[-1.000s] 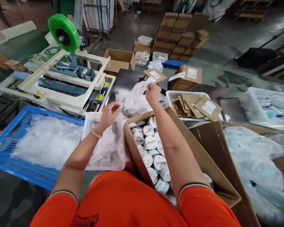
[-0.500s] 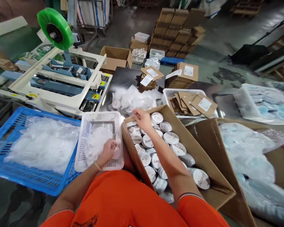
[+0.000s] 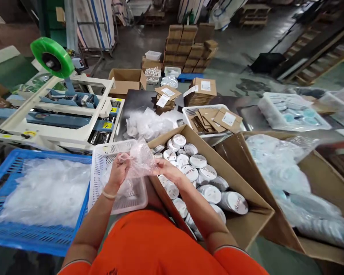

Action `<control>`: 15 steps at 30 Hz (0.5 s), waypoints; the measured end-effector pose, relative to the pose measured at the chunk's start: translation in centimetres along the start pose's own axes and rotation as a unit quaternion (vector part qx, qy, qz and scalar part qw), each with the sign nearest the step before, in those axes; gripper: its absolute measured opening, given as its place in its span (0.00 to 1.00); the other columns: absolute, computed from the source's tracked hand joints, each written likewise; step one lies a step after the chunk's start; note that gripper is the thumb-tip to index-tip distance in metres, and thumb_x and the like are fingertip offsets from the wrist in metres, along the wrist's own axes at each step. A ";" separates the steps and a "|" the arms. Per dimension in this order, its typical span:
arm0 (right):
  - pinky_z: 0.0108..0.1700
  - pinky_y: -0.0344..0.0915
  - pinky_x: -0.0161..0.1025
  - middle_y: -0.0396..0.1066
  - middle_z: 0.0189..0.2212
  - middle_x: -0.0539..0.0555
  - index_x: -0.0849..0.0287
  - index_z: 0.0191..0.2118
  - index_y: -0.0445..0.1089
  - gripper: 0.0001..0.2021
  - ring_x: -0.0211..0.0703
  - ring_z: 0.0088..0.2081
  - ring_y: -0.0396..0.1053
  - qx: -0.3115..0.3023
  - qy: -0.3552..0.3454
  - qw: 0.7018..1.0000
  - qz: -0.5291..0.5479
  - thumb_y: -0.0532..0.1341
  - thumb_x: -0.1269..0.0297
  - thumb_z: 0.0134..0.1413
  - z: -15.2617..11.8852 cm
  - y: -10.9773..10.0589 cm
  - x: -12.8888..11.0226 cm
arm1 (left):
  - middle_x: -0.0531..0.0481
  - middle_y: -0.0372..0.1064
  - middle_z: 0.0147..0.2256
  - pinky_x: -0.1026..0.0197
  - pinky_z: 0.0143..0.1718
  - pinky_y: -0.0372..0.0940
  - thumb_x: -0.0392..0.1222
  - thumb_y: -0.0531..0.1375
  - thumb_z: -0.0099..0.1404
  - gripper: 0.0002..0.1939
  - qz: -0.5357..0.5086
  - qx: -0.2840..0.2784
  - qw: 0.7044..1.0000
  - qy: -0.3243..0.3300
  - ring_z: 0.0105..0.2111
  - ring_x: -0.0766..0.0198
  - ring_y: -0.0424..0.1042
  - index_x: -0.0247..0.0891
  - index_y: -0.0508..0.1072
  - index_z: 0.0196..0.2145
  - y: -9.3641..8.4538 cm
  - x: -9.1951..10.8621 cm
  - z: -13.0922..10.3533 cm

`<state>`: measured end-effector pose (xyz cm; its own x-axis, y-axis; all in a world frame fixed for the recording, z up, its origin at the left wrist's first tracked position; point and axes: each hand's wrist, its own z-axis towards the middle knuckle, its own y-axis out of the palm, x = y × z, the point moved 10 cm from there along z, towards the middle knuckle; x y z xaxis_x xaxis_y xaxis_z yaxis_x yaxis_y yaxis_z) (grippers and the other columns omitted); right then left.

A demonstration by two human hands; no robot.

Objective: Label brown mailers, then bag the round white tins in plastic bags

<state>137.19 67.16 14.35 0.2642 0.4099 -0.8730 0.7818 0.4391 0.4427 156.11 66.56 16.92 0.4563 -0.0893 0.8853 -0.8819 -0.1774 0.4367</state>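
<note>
A clear bubble-wrap bag (image 3: 142, 159) is stretched between my two hands, above the white perforated basket (image 3: 96, 187). My left hand (image 3: 119, 170) pinches its left side. At its right edge, the fingers of my right hand (image 3: 166, 170) are closed on it, near the wall of the cardboard box. More clear bags (image 3: 126, 189) lie in the white basket below. The open cardboard box (image 3: 255, 214) to the right holds many round white tins (image 3: 190, 172) with printed lids, some stacked on their sides. Whether anything is inside the held bag cannot be made out.
On the left, a blue crate (image 3: 40, 238) holds a heap of clear bags. Behind it stands a tape machine (image 3: 88, 128) with a green roll (image 3: 52, 57). Folded cardboard (image 3: 225, 116) fills a white basket on the dark table. Another carton (image 3: 329, 172) at right contains bagged goods.
My left hand has risen out of the white basket with a bubble-wrap bag. My right hand has come back from the box's far corner and now grips the bag too. The view has shifted.
</note>
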 end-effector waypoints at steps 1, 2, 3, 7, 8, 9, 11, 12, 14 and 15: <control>0.52 0.72 0.45 0.81 0.42 0.53 0.57 0.48 0.79 0.31 0.48 0.44 0.77 0.006 -0.014 1.000 -0.012 0.81 0.54 0.35 0.0 -0.5 -0.5 | 0.57 0.76 0.31 0.64 0.39 0.73 0.43 0.78 0.51 0.19 0.015 -0.015 1.000 -0.006 0.29 0.70 0.74 0.39 0.74 0.33 0.6 -0.2 -0.1; 0.53 0.71 0.45 0.81 0.44 0.54 0.56 0.51 0.78 0.34 0.49 0.47 0.76 0.024 -0.033 0.999 -0.020 0.80 0.52 0.35 0.1 -1.2 -1.2 | 0.57 0.75 0.31 0.64 0.38 0.73 0.43 0.77 0.52 0.18 0.035 -0.037 0.999 -0.017 0.28 0.69 0.72 0.39 0.74 0.33 1.3 -0.5 -0.3; 0.54 0.71 0.46 0.80 0.47 0.55 0.55 0.55 0.77 0.36 0.50 0.49 0.76 0.051 -0.057 0.997 -0.028 0.80 0.50 0.37 0.3 -2.2 -2.0 | 0.56 0.74 0.30 0.63 0.37 0.72 0.44 0.76 0.52 0.17 0.060 -0.063 0.996 -0.033 0.28 0.69 0.71 0.38 0.74 0.32 2.1 -0.8 -0.5; 0.51 0.69 0.43 0.78 0.52 0.58 0.54 0.59 0.74 0.38 0.51 0.52 0.73 0.088 -0.147 0.968 -0.185 0.78 0.51 0.40 0.4 -2.9 -5.5 | 0.55 0.72 0.28 0.64 0.32 0.67 0.49 0.74 0.52 0.18 0.214 -0.194 0.952 -0.100 0.28 0.65 0.70 0.38 0.74 0.33 4.7 -1.6 -1.9; 0.49 0.69 0.41 0.79 0.49 0.57 0.56 0.55 0.77 0.32 0.49 0.49 0.74 0.053 -0.150 0.956 -0.247 0.78 0.53 0.42 0.4 -1.7 -5.7 | 0.54 0.72 0.28 0.64 0.32 0.67 0.51 0.74 0.52 0.19 0.256 -0.219 0.936 -0.104 0.29 0.64 0.71 0.38 0.74 0.34 4.8 -1.5 -2.2; 0.47 0.68 0.39 0.80 0.44 0.54 0.57 0.49 0.79 0.25 0.47 0.45 0.74 0.006 -0.139 0.941 -0.308 0.77 0.57 0.44 0.5 -0.3 -5.4 | 0.53 0.74 0.30 0.62 0.33 0.68 0.53 0.73 0.53 0.20 0.299 -0.237 0.919 -0.102 0.30 0.62 0.73 0.39 0.75 0.36 4.7 -1.3 -2.2; 0.39 0.63 0.35 0.75 0.28 0.47 0.60 0.33 0.78 0.04 0.39 0.33 0.69 -0.062 -0.088 0.921 -0.374 0.71 0.66 0.51 0.9 1.7 -3.6 | 0.51 0.77 0.35 0.58 0.34 0.71 0.57 0.71 0.54 0.25 0.376 -0.253 0.887 -0.087 0.32 0.58 0.76 0.41 0.74 0.44 4.1 -0.9 -1.3; 0.36 0.61 0.34 0.70 0.23 0.44 0.60 0.29 0.76 0.04 0.37 0.30 0.66 -0.054 -0.071 0.917 -0.388 0.70 0.70 0.51 1.4 1.7 -3.0 | 0.50 0.78 0.36 0.55 0.34 0.73 0.59 0.70 0.53 0.27 0.415 -0.243 0.874 -0.069 0.31 0.55 0.77 0.42 0.74 0.45 3.6 -0.7 -0.6; 0.34 0.58 0.33 0.65 0.20 0.42 0.60 0.26 0.73 0.07 0.35 0.28 0.63 0.014 -0.053 0.932 -0.359 0.70 0.71 0.52 2.3 0.8 -2.3 | 0.48 0.79 0.40 0.47 0.37 0.76 0.65 0.69 0.50 0.31 0.498 -0.168 0.850 0.023 0.35 0.47 0.79 0.45 0.71 0.46 2.4 1.0 1.1; 0.33 0.57 0.33 0.64 0.20 0.42 0.59 0.26 0.72 0.08 0.34 0.28 0.62 0.081 -0.058 0.940 -0.325 0.69 0.71 0.53 2.6 -0.2 -2.3 | 0.47 0.78 0.40 0.42 0.38 0.76 0.67 0.66 0.52 0.31 0.533 -0.105 0.835 0.088 0.38 0.43 0.79 0.48 0.69 0.46 1.9 2.4 1.4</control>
<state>137.89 64.09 15.75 -0.2468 0.0032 -0.9690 0.8725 0.4358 -0.2208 155.74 64.59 19.64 -0.6097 0.0620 0.7902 -0.7853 0.0880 -0.6128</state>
